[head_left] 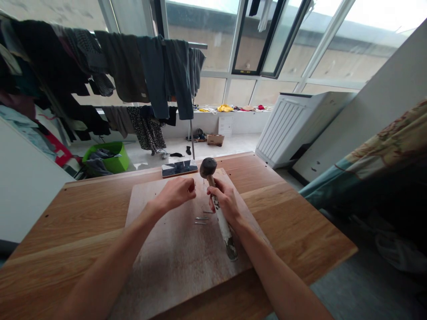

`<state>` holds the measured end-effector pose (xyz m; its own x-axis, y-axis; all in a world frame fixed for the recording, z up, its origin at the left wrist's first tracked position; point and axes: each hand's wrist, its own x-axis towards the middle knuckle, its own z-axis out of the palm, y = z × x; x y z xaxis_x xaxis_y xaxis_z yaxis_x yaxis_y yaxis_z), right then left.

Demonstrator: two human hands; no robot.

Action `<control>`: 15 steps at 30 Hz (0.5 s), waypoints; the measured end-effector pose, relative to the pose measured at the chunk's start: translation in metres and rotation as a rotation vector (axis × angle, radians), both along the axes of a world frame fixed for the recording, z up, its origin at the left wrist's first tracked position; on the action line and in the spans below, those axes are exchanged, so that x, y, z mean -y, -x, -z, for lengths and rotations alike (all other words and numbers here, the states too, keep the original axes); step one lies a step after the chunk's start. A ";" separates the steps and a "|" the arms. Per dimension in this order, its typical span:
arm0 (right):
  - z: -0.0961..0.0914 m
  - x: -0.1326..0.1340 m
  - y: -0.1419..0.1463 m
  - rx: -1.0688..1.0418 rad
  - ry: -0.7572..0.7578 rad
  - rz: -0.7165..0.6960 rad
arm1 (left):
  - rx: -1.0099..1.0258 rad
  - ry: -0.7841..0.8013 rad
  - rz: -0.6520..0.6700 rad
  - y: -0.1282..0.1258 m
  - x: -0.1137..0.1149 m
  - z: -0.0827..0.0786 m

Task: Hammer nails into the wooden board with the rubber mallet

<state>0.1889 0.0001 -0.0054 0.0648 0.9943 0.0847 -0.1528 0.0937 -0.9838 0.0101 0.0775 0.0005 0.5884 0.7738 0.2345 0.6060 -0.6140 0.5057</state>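
Observation:
My right hand point(224, 200) is wrapped round the worn, white-flecked handle of a rubber mallet point(208, 167), whose black head points away from me. The handle's butt end slants back over a thin wooden board point(167, 262). Left of the mallet, my left hand point(179, 192) is closed above the board, fingers curled together; what they hold, if anything, is hidden. Several nails point(201, 218) lie loose on the board between my hands. A thin upright nail point(203, 181) appears to stand near the mallet head.
The board lies on a wooden table point(283, 222). A phone point(179, 168) rests at the table's far edge. Beyond are a green basket point(115, 158), hanging clothes point(150, 66) and a white washing machine point(290, 124). A patterned curtain point(376, 146) hangs to the right.

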 end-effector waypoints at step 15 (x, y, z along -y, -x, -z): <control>-0.004 0.005 0.005 -0.041 0.048 -0.182 | 0.454 0.128 -0.110 0.016 -0.025 0.038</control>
